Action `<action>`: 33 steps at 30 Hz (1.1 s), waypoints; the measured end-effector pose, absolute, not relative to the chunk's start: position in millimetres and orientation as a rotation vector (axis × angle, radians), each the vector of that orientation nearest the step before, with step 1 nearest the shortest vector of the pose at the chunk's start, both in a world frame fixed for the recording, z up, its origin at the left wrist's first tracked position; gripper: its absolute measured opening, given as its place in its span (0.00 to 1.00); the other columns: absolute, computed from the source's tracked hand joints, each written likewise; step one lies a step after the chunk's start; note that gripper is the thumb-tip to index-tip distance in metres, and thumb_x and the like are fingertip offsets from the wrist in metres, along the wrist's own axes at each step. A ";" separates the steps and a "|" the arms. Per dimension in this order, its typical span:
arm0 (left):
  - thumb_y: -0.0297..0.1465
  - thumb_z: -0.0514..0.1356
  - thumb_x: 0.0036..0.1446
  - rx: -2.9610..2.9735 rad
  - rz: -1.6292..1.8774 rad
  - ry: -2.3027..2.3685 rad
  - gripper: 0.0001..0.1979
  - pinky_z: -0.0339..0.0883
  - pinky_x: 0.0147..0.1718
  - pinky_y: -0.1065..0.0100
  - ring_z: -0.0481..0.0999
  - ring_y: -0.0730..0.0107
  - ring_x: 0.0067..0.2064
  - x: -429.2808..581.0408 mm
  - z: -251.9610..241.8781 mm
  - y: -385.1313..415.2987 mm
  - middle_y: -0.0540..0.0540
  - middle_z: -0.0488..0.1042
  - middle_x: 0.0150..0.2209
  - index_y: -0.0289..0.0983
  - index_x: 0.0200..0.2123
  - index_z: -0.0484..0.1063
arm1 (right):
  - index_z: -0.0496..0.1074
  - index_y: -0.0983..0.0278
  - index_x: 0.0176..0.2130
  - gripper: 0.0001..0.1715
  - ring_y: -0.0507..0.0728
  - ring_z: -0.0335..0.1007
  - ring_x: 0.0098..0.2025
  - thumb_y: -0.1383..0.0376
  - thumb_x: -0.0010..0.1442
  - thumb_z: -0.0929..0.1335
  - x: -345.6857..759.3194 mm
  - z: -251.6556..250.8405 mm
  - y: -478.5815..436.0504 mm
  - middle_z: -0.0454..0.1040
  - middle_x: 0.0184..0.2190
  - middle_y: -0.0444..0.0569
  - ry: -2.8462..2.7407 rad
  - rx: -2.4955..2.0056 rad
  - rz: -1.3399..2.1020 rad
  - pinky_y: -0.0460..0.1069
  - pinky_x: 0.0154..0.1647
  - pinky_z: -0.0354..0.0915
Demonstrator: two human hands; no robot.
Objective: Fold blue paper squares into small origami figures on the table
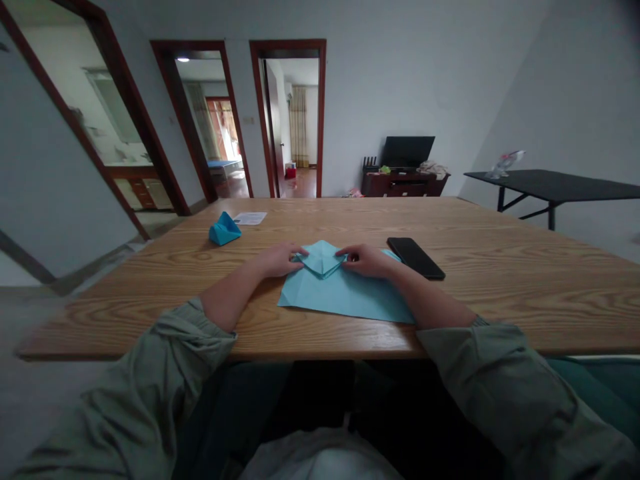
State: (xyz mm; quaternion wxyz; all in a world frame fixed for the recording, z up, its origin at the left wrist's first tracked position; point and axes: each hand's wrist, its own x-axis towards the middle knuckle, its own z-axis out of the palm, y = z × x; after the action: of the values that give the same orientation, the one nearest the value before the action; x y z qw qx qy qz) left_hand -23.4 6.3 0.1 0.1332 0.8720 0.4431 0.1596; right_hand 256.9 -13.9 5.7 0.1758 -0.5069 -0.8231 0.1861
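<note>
A pale shirt (325, 457) sits closest to me, well short of the folded paper (321, 259), with rolled green sleeves (187, 353) reaching forward on both sides. A wooden table (165, 327) spreads under the folded paper, and a flat blue sheet (345, 297) lies directly beneath it, showing mostly on its near side. The hands are apart, with the folded paper between them: I see the left hand (279, 260) pinching its left corner and the right hand (367, 260) pinching its right one. A black phone (416, 258) rests to the right of the folded paper; a darker blue paper shape (225, 230) stands to its left, with a white slip (251, 218) just behind that. Far beyond the folded paper, a black table (555, 185) stands off to the right, a television (407, 152) on a dark cabinet (405, 184) is nearer the middle, and doorways open to the left.
</note>
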 end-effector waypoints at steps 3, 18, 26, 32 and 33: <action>0.40 0.60 0.51 2.593 0.441 1.265 0.21 0.63 0.49 0.67 0.71 0.63 0.48 -21.9 -0.7 9.2 0.42 0.66 0.55 0.39 0.47 0.75 | 0.71 0.59 0.54 0.28 0.50 0.63 0.27 0.61 0.53 0.69 258.9 5.1 -13.9 0.72 0.29 0.44 -2.360 -1.492 0.415 0.45 0.29 0.56; 0.41 0.55 0.55 2.613 0.493 1.217 0.16 0.64 0.41 0.68 0.73 0.63 0.40 -12.1 2.1 5.4 0.45 0.77 0.40 0.40 0.38 0.79 | 0.77 0.59 0.46 0.24 0.57 0.68 0.34 0.49 0.55 0.67 255.1 2.7 -10.6 0.76 0.33 0.50 -2.395 -1.489 0.281 0.47 0.34 0.59; 0.39 0.54 0.57 2.468 0.580 1.268 0.16 0.64 0.36 0.68 0.73 0.64 0.35 -7.5 5.9 -1.3 0.45 0.77 0.36 0.40 0.42 0.77 | 0.75 0.66 0.27 0.28 0.52 0.62 0.26 0.50 0.62 0.59 250.5 2.4 -11.3 0.71 0.22 0.47 -2.327 -1.477 0.316 0.46 0.26 0.53; 0.33 0.54 0.57 2.553 0.624 1.297 0.24 0.64 0.42 0.67 0.73 0.66 0.38 -0.9 -0.8 0.2 0.47 0.74 0.40 0.46 0.58 0.64 | 0.74 0.65 0.39 0.17 0.53 0.64 0.28 0.56 0.59 0.64 244.8 -5.4 -8.0 0.73 0.29 0.48 -2.226 -1.537 0.193 0.46 0.29 0.55; 0.34 0.53 0.58 2.600 0.592 1.303 0.23 0.63 0.44 0.66 0.72 0.65 0.41 0.5 -1.3 -0.2 0.46 0.74 0.41 0.46 0.57 0.66 | 0.74 0.64 0.43 0.16 0.53 0.65 0.31 0.58 0.58 0.66 244.6 -6.8 -7.3 0.74 0.31 0.48 -2.221 -1.520 0.167 0.46 0.31 0.57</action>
State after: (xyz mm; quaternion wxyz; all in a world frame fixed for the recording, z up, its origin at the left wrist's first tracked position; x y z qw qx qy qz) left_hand 0.5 -0.2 -1.3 0.0869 0.8727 0.4374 0.1988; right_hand 244.6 -7.3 -6.8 0.2207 -0.5497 -0.8034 0.0604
